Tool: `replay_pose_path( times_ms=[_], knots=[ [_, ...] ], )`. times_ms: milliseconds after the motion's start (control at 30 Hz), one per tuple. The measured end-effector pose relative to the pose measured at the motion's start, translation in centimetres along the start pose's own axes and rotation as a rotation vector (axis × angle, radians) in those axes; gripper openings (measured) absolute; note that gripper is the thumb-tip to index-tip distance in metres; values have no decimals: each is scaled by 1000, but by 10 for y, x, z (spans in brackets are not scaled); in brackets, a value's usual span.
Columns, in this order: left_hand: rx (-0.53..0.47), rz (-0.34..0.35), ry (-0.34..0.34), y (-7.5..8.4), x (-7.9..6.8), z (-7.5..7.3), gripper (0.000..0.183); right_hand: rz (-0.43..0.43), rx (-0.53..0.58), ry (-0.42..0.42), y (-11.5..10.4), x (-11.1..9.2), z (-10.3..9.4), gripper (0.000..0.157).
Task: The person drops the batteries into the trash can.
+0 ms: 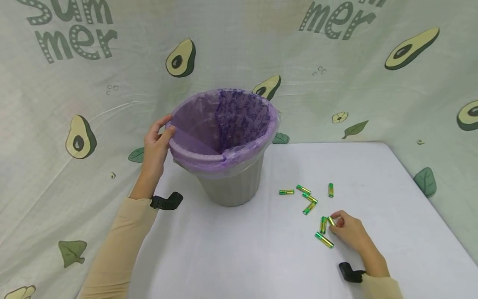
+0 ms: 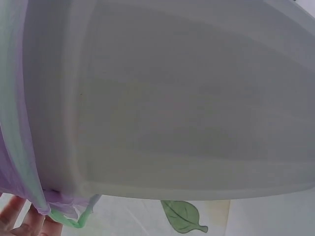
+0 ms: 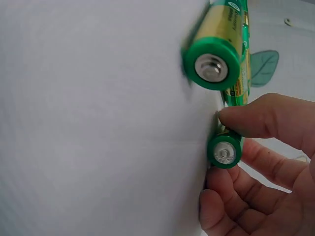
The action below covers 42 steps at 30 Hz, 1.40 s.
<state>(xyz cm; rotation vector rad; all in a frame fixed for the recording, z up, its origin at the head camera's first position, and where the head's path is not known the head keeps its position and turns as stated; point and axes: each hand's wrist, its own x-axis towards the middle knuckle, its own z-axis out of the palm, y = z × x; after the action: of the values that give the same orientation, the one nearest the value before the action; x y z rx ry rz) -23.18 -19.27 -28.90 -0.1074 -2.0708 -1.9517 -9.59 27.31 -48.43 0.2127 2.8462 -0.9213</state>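
A grey trash bin point(image 1: 233, 189) lined with a purple plastic bag point(image 1: 246, 112) stands toward the back of the white table, its mouth tilted toward me. My left hand point(image 1: 154, 151) grips the left side of its rim; the left wrist view mostly shows the bin's grey wall point(image 2: 182, 108), with some fingers point(image 2: 32, 221) at the bag's edge. At the right, my right hand point(image 1: 352, 233) pinches a small green and gold battery point(image 3: 225, 151) between thumb and fingers, low at the tabletop. Two like batteries lie close by, one upright-lying beside it point(image 1: 323, 225) and one slanted nearer me point(image 1: 324, 240).
Several more green and gold batteries point(image 1: 309, 198) lie scattered between the bin and my right hand, one of them point(image 1: 330, 190) apart at the right. A pale cloth point(image 1: 130, 74) printed with avocados hangs behind the white table point(image 1: 231, 253) and along its sides.
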Motion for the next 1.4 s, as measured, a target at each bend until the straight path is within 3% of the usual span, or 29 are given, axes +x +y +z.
replay_pose_path(
  times_ms=[233, 400, 567, 1000, 1400],
  knots=[
    [2, 0, 5, 1, -1, 1, 42, 5, -13, 22, -2, -2, 0, 36],
    [1, 4, 4, 1, -1, 1, 42, 13, 10, 0, -5, -2, -8, 33],
    [-11, 4, 0, 2, -1, 2, 43, -22, 45, 32, -15, -4, -21, 32],
    [-23, 2, 2, 1, -1, 0, 43, -266, 60, 268, -74, -5, -60, 24],
    [-5, -2, -3, 1, -1, 1, 42, -468, 165, 339, -143, -7, -88, 19]
  ],
)
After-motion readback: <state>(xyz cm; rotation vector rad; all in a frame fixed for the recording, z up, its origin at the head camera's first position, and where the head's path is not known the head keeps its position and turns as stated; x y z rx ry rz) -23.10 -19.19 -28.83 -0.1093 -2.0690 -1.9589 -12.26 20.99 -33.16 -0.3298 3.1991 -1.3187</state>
